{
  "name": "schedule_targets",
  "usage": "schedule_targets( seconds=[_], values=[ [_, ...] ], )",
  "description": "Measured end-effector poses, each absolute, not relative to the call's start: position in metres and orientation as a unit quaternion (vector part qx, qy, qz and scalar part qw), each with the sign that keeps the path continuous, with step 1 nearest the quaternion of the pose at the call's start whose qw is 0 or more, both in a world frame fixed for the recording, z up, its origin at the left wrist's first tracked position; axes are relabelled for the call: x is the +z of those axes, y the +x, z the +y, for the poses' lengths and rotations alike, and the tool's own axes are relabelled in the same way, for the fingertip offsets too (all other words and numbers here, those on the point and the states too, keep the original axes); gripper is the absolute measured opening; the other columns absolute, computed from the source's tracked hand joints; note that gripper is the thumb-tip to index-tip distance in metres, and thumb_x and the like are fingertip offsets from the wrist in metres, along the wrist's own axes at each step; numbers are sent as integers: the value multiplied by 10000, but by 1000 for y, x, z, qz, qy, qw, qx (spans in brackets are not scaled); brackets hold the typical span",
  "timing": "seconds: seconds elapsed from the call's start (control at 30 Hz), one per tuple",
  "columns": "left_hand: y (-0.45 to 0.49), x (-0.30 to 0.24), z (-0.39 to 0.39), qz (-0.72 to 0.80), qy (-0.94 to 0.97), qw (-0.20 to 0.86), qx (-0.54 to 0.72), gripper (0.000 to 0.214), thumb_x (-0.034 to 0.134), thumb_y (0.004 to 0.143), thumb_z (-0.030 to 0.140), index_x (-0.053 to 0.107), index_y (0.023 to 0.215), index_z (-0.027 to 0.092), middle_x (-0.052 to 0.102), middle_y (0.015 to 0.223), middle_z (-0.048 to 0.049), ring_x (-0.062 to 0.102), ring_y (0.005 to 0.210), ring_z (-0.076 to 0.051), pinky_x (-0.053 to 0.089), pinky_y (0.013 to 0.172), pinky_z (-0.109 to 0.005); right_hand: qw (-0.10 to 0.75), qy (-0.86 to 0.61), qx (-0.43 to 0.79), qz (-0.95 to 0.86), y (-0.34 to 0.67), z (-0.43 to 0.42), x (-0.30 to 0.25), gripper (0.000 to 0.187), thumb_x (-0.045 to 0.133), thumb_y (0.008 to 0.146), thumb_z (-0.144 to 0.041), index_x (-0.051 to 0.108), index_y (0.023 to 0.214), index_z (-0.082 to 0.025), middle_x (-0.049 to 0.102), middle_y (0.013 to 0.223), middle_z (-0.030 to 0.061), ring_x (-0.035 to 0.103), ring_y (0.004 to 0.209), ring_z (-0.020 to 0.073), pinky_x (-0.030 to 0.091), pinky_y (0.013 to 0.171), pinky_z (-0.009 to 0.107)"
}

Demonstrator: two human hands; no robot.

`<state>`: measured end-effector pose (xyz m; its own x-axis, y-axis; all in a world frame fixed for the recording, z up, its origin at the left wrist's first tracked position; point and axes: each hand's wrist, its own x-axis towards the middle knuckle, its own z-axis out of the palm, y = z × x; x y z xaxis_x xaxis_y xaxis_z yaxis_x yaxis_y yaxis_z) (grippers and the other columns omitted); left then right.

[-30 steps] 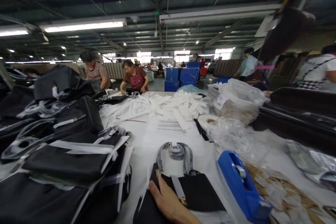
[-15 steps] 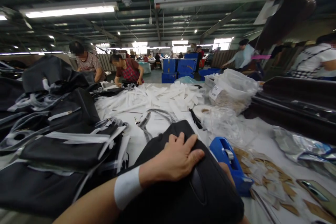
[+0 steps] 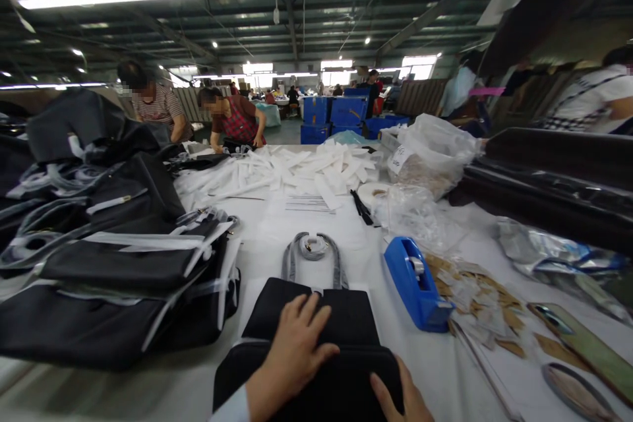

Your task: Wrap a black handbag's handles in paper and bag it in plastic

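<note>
Well left of the blue tape dispenser (image 3: 415, 297), a pile of black bags (image 3: 113, 267) slumps across the table, white strips and wrapped straps trailing over it. Nearer the dispenser, still on its left side, the left hand (image 3: 299, 343) lies spread, fingers apart and palm down, pressing rather than grasping. Beneath it, just left of the dispenser and reaching nearer the wearer, is the black bag (image 3: 353, 316), flat on the table. A rounded black section (image 3: 346, 382) overlaps its near side; whether the two are joined I cannot tell. The cloth looks soft and fairly light, likely to crease or sag if lifted from one point, so the side edges seem the best hold. The grey-wrapped handles (image 3: 339, 265), looped out on the far side, would probably be slipperier. Far beyond the dispenser, to its left, stand stacked blue crates (image 3: 349, 112), their contents hidden. Nearer than the dispenser and slightly left, the right hand (image 3: 405, 395) meets the section's right edge, partly cut off; whether it pinches there I cannot tell. The dispenser itself holds a roll of tape (image 3: 417, 267). Beyond it, slightly right, a cloudy plastic bag (image 3: 438, 158) holds something brownish. To its right lie brown scraps (image 3: 494, 303) mixed with clear film.
</note>
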<state>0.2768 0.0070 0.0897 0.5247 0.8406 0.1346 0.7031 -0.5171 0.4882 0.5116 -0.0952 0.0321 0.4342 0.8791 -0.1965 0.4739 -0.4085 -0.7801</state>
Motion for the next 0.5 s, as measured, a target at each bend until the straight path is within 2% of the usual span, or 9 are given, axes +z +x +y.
schedule_targets(
  seconds=[0.1,0.2,0.37,0.5],
  values=[
    [195,68,-4,617,740,158,216,582,511,842,533,485,1335,226,449,1429,-134,376,1310,-369,309,1072,-565,350,-784,272,-434,501,-95,20,884,445,737,-708,375,1374,-99,515,1355,205,465,1281,322,338,1100,498],
    [159,38,-23,646,683,246,237,497,450,868,523,522,1240,200,555,1286,-112,502,1203,-296,373,1048,-495,368,-775,242,-453,503,-91,17,859,438,738,-703,383,1352,-105,512,1354,203,461,1281,325,327,1104,508],
    [185,22,-48,633,669,289,262,475,486,839,563,553,1170,229,571,1226,-97,513,1153,-294,361,1044,-496,340,-792,245,-444,528,-88,34,739,442,732,-705,462,1246,-175,603,1233,157,556,1169,328,393,1050,504],
    [193,24,-43,623,676,312,240,512,502,814,570,572,1179,216,577,1202,-115,542,1092,-298,390,1001,-481,343,-806,241,-417,540,-95,31,719,436,708,-736,484,1152,-172,635,1119,164,590,1094,337,431,1004,497]
  ],
)
